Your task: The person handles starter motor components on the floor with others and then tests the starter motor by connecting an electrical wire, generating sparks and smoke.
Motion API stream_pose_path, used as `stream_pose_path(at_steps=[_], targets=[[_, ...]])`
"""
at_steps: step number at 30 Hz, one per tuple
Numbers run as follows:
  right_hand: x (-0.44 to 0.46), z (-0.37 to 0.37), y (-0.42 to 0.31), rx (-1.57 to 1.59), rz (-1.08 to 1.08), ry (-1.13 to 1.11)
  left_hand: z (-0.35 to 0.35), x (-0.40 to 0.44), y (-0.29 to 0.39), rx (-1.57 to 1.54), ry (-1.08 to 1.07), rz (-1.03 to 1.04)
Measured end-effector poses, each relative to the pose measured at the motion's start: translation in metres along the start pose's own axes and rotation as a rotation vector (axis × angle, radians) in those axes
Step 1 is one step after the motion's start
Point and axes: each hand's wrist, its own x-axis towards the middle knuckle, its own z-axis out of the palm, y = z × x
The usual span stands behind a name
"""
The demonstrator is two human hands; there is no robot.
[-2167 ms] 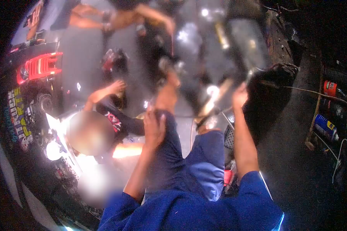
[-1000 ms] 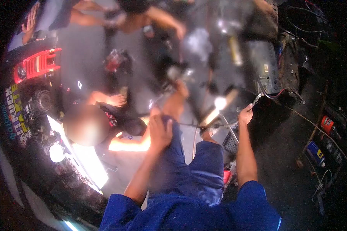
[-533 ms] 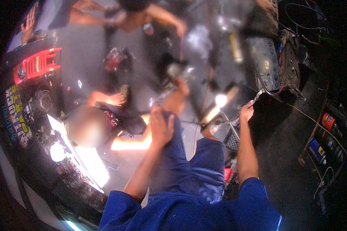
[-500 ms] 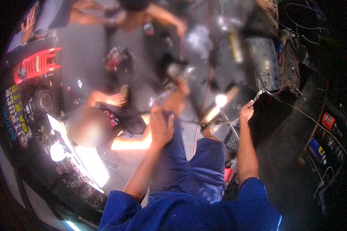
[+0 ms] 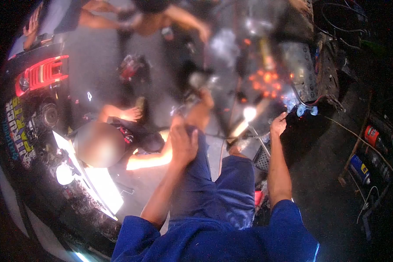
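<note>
My left hand (image 5: 183, 143) lies flat on my left knee, over the dark blue shorts (image 5: 233, 187), holding nothing. Out to the right, my right hand (image 5: 278, 126) is closed round a thin metal tool, now hard to make out. Beyond its fingertips a blue-white glow (image 5: 300, 108) surrounds the tool's far end, next to a dark cable (image 5: 298, 94). Orange sparks (image 5: 266, 82) fly up and left of this glow. A grey metal plate with holes (image 5: 309, 78) is just above the glow.
At left, a person's bare arm (image 5: 150, 162) reaches toward my left leg, near a bright white panel (image 5: 101, 185). Another person's arm (image 5: 185, 22) shows at the top. A lit lamp (image 5: 249, 114) is between my knees and the plate. Bottles (image 5: 371, 135) lie at right.
Orange sparks and a blue-white glow have appeared near the tool's far end. Both my hands are almost where they were.
</note>
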Motion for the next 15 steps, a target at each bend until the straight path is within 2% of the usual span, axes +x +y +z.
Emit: stream_pose_path(at_steps=[4,6,7,9,12,15], targets=[[-0.003,-0.004,-0.009,-0.01,0.045,-0.085,-0.002,-0.007,-0.012,0.034,-0.018,-0.022],[-0.01,-0.013,-0.011,-0.048,-0.186,-0.1,0.007,-0.003,-0.015,-0.006,-0.03,0.001],[-0.014,-0.021,-0.019,-0.027,-0.072,-0.112,0.009,-0.006,-0.019,-0.039,-0.035,-0.003],[-0.02,-0.026,-0.02,0.022,-0.057,-0.125,-0.008,0.0,0.0,-0.064,-0.033,-0.05],[-0.019,-0.029,-0.027,0.06,0.03,-0.16,-0.007,-0.001,-0.005,0.024,-0.003,0.033],[-0.02,-0.029,-0.028,0.043,0.059,-0.209,-0.021,0.001,0.003,-0.061,-0.004,0.003]])
